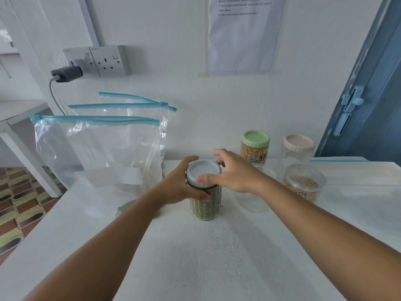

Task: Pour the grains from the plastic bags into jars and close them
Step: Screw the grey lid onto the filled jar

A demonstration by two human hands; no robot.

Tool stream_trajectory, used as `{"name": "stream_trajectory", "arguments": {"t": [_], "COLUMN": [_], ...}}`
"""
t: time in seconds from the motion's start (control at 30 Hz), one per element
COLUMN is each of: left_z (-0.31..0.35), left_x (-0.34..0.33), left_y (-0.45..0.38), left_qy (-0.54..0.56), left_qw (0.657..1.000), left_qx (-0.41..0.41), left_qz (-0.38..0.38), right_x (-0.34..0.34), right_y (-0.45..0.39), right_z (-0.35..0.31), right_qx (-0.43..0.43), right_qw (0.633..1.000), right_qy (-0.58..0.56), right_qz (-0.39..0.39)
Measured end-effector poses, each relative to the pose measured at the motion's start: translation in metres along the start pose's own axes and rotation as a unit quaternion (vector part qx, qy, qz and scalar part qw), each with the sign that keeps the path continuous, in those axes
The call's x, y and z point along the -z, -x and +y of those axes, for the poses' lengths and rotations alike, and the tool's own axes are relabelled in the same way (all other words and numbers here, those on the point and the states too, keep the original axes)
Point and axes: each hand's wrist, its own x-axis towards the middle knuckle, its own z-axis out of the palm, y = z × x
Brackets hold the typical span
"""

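On the white table (195,257), mid-view, a jar (205,205) of green grains stands upright, its long axis vertical. Left hand (182,183) wraps the jar's neck from the left, fingers curled round it. Right hand (230,172) sits directly over the grey lid (202,171), thumb and fingertips pinching its rim, likely ready to twist it shut.

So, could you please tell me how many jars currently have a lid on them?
3: the green-grain jar gripped by the left hand, with the right hand on its white lid; the green-lidded jar at the wall; the pink-lidded jar beside it.
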Motion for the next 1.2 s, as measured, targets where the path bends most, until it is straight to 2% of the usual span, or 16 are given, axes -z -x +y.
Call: {"name": "stream_trajectory", "arguments": {"t": [0.1, 0.27, 0.33, 0.47, 0.5, 0.6, 0.67, 0.73, 0.87, 1.07, 1.13, 1.2], "left_z": [0.005, 0.005, 0.003, 0.000, -0.001, -0.005, -0.006, -0.005, -0.006, -0.009, -0.009, -0.008], "left_x": [0.005, 0.004, 0.003, 0.001, 0.000, 0.000, 0.000, 0.000, 0.000, -0.001, -0.001, -0.001], "left_y": [-0.005, -0.006, -0.005, -0.006, -0.005, -0.005, -0.006, -0.006, -0.006, -0.004, -0.003, -0.003], "left_qy": [-0.033, -0.051, -0.055, -0.056, -0.050, -0.039, -0.041, -0.047, -0.041, -0.037, -0.042, -0.046], "left_qw": [0.999, 0.998, 0.998, 0.998, 0.999, 0.999, 0.999, 0.999, 0.999, 0.999, 0.999, 0.999], "left_qx": [0.020, 0.018, 0.016, 0.011, 0.011, 0.013, 0.013, 0.010, 0.008, 0.004, 0.005, 0.006], "left_qz": [-0.018, -0.020, -0.013, 0.000, 0.001, 0.006, 0.007, 0.006, 0.001, 0.015, 0.017, 0.018], "right_x": [0.003, -0.008, -0.007, -0.002, -0.006, -0.024, -0.029, -0.023, -0.011, -0.027, -0.020, -0.011], "right_y": [0.001, 0.001, -0.001, 0.004, 0.005, 0.007, 0.008, 0.008, 0.004, 0.004, 0.005, 0.006], "right_z": [0.002, 0.010, 0.013, 0.014, 0.016, 0.020, 0.023, 0.025, 0.026, 0.024, 0.019, 0.016], "right_qx": [-0.006, -0.014, -0.009, -0.023, -0.012, 0.013, 0.024, 0.007, -0.007, 0.000, -0.005, -0.010], "right_qw": [0.999, 0.998, 0.999, 0.988, 0.989, 0.994, 0.992, 0.990, 0.989, 0.990, 0.990, 0.987], "right_qy": [-0.046, -0.033, -0.032, -0.138, -0.134, -0.094, -0.084, -0.122, -0.142, -0.128, -0.136, -0.155], "right_qz": [-0.022, 0.048, 0.028, -0.062, -0.056, 0.048, 0.090, 0.066, -0.049, 0.051, 0.024, -0.041]}}
